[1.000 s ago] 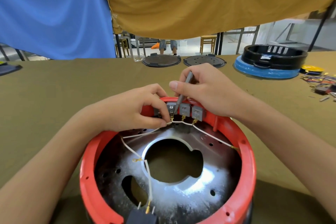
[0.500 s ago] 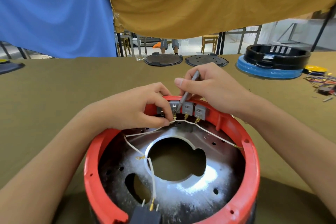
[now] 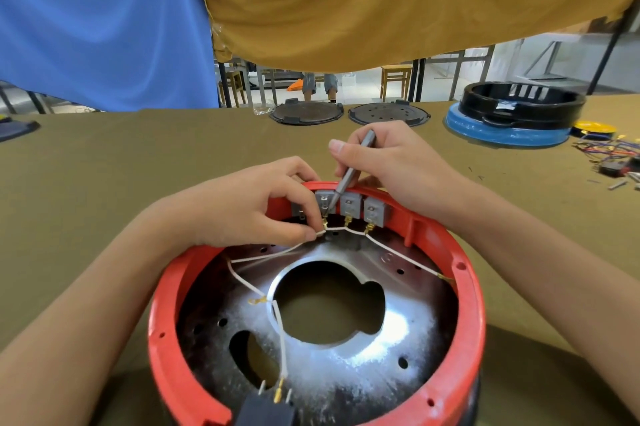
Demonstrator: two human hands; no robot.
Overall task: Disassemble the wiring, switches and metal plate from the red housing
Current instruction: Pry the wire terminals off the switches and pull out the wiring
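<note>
- since a second ago my hands have barely shifted against the housing (image 3: pixel 465 290) – the view has tipped a little, that is all; the tool (image 3: pixel 349 169) tip sits a touch lower on the grey switch (image 3: pixel 324 199) than it did.
- left hand (image 3: pixel 249 204): thumb and forefinger pinched on the white wire (image 3: pixel 277 252) right at the brass terminal under that switch, same pinch as before.
- right hand (image 3: pixel 391 162): fingers curled round the thin metal tool, tip touching the switch face.
- my read – the connector has not come free yet, so this is still the first terminal; two more switches (image 3: pixel 362 207) beside it keep their wires on.
- the plate (image 3: pixel 349 370) still lies in the housing, which sits on the table (image 3: pixel 104 176) just in front of me, with the black block (image 3: pixel 265 411) at its near rim.
- room: the switches are tight against the far red wall, so i judge the wire has to pull inward, toward the open centre hole.
- outward there is bare table on both sides; the lids (image 3: pixel 306 112) and the black-and-blue part (image 3: pixel 512 117) are well apart from my hands.
</note>
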